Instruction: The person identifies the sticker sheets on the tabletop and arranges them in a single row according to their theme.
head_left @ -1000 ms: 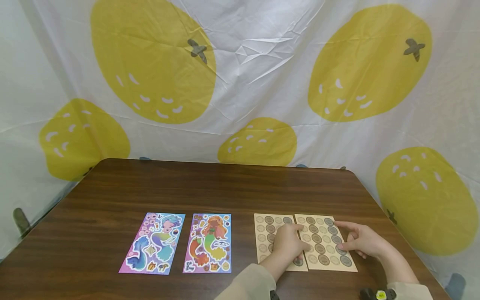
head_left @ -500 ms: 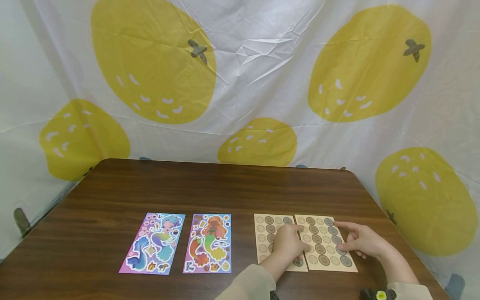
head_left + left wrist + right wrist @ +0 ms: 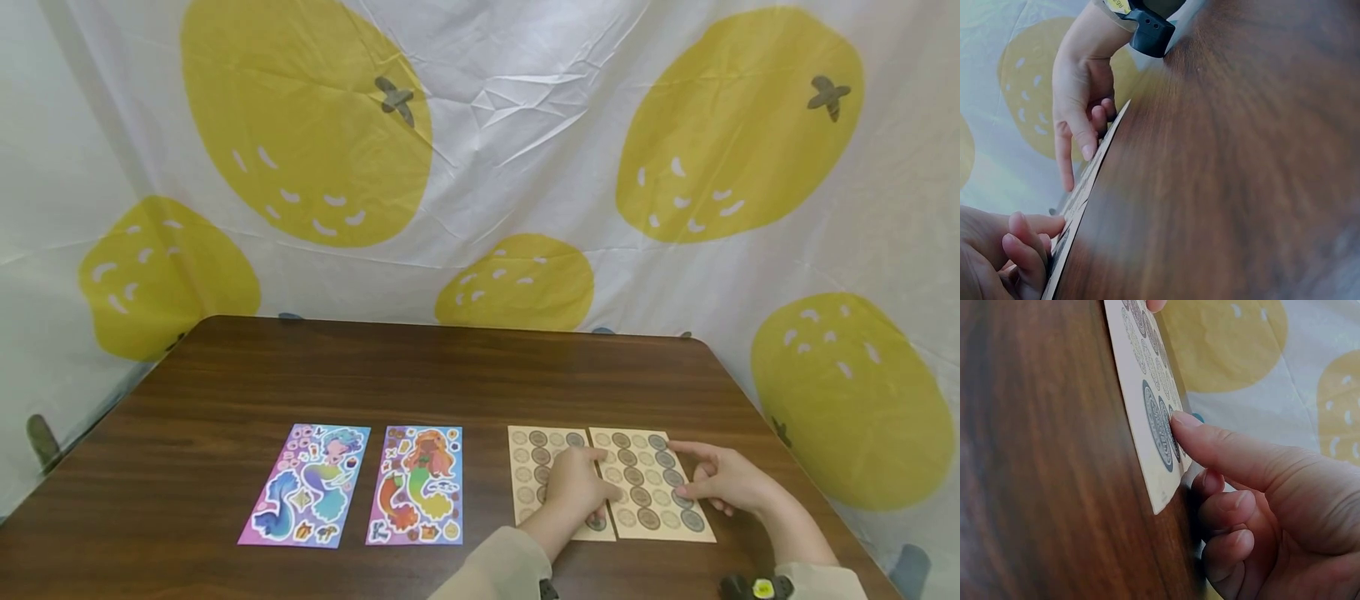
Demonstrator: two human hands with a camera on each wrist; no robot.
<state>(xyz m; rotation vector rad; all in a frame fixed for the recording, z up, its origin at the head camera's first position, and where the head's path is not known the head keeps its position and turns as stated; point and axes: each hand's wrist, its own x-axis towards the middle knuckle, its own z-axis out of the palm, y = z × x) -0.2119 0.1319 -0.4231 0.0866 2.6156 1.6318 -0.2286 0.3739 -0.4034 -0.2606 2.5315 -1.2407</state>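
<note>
Two cream sheets printed with rows of round stamp-like circles lie side by side at the right in the head view. My left hand (image 3: 573, 492) reaches over the left cream sheet (image 3: 522, 467), its straight thumb and index finger touching the left side of the right cream sheet (image 3: 654, 487). On that sheet's other side is my right hand (image 3: 731, 482), index fingertip at the upper right edge and thumb pressing on a dark circle. The right wrist view shows this thumb (image 3: 1216, 442) on the sheet, with the other fingers curled beside the edge.
Two colourful mermaid sticker sheets lie to the left: one with a blue-haired mermaid (image 3: 303, 483), one with an orange-haired mermaid (image 3: 416, 487). All rest on a dark wooden table (image 3: 450, 375). A white curtain with yellow fruit prints (image 3: 517, 167) hangs behind it.
</note>
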